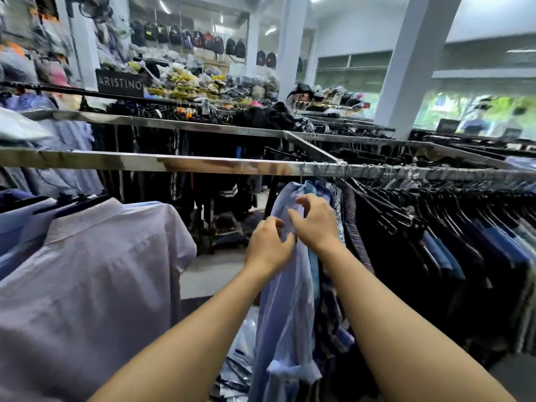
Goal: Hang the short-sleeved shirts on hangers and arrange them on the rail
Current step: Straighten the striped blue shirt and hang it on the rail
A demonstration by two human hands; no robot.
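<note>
Rail (203, 165) spans your view, dark shirts (435, 256) packed along its right stretch and a white shirt (101, 271) nearer at left. Your blue shirt (285, 300) hangs at the packed row's left end; your left hand (268, 245) and right hand (316, 219) both pinch its front, fingers curled into the cloth.

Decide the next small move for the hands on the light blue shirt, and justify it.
Likely smooth the bunched front of the light blue shirt downward: the left hand and right hand pinch cloth near its collar, and it already seems hung under the rail.
</note>
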